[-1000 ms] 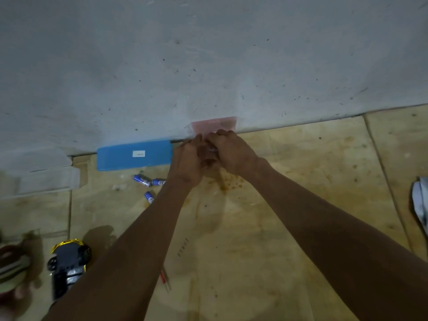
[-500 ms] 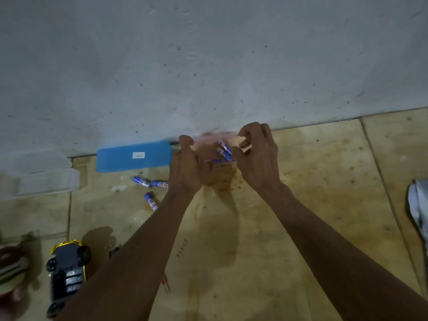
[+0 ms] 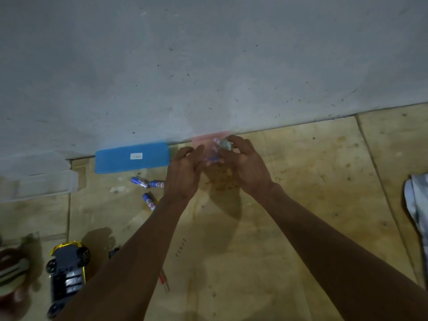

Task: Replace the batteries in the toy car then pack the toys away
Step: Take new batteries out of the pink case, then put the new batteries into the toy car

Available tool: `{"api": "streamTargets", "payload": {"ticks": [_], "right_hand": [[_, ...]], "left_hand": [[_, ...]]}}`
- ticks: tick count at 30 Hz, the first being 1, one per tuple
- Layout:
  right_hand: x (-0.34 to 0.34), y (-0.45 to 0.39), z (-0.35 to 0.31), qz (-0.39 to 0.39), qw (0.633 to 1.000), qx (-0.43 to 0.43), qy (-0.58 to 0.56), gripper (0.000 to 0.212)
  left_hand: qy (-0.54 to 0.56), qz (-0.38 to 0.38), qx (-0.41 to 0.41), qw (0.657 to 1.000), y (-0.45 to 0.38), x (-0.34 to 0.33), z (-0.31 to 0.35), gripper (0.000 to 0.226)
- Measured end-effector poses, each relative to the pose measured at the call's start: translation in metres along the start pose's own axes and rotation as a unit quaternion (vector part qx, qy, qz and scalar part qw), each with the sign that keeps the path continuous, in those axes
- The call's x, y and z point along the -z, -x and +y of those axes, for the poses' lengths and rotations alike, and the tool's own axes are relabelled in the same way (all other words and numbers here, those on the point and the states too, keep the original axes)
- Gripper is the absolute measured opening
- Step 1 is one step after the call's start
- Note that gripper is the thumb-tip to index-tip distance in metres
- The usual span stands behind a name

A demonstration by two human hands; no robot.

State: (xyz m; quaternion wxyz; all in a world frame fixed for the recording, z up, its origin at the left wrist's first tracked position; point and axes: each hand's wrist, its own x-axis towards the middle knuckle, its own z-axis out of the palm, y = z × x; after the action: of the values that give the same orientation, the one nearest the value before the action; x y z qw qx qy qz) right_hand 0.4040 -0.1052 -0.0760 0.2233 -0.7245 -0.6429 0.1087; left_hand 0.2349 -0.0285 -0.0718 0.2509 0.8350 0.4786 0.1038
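My left hand (image 3: 184, 172) and my right hand (image 3: 245, 165) are raised close together in front of the wall. Between them they hold a clear pinkish battery pack (image 3: 206, 144) with blue batteries (image 3: 214, 158) inside; it is blurred. My right fingertips pinch a pale piece at its top. The toy car (image 3: 67, 272), black with gold trim, lies upside down at the lower left, cells showing in its open compartment. Three loose blue batteries (image 3: 149, 201) lie on the floor left of my left wrist.
A blue flat box (image 3: 132, 157) lies against the wall (image 3: 208, 66). A small black cover (image 3: 114, 251) and a thin red tool (image 3: 164, 281) lie by my left forearm. A pale cloth (image 3: 416, 205) is at the right edge, a dark round object (image 3: 11, 274) at the left edge.
My hands, first pressed together on the pack, have pulled apart and opened it up. The blue batteries inside have come into sight. The car and loose batteries have not moved.
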Motion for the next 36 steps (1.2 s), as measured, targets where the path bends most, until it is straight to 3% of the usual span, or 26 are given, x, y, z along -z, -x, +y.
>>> {"api": "streamTargets", "payload": {"ticks": [7,12,16,20,23,30,36], "right_hand": [[-0.013,0.002,0.001,-0.031,0.997,-0.023,0.06,0.049],[0.007,-0.004,-0.016,-0.104,0.984,-0.068,0.128,0.059],[0.02,-0.014,-0.037,-0.14,0.972,-0.103,0.159,0.044],[0.021,-0.017,-0.056,-0.189,0.96,-0.141,0.151,0.05],[0.024,-0.004,-0.07,-0.157,0.969,-0.159,0.105,0.06],[0.003,0.05,-0.127,-0.041,0.987,-0.152,-0.039,0.043],[-0.018,0.099,-0.196,0.006,0.979,-0.175,-0.104,0.038]], "left_hand": [[0.029,-0.007,0.017,0.999,-0.004,-0.002,0.007,0.032],[0.028,-0.005,0.031,0.999,-0.005,-0.003,0.009,0.022],[-0.022,-0.037,0.071,0.997,-0.005,0.004,0.015,0.027],[-0.072,-0.109,0.062,0.989,0.003,0.018,0.015,0.049],[-0.05,-0.111,0.043,0.992,0.02,0.033,0.01,0.059],[0.037,-0.015,-0.014,0.999,0.099,0.076,-0.019,0.051],[0.087,0.059,0.014,0.994,0.188,0.118,-0.056,0.049]]}}
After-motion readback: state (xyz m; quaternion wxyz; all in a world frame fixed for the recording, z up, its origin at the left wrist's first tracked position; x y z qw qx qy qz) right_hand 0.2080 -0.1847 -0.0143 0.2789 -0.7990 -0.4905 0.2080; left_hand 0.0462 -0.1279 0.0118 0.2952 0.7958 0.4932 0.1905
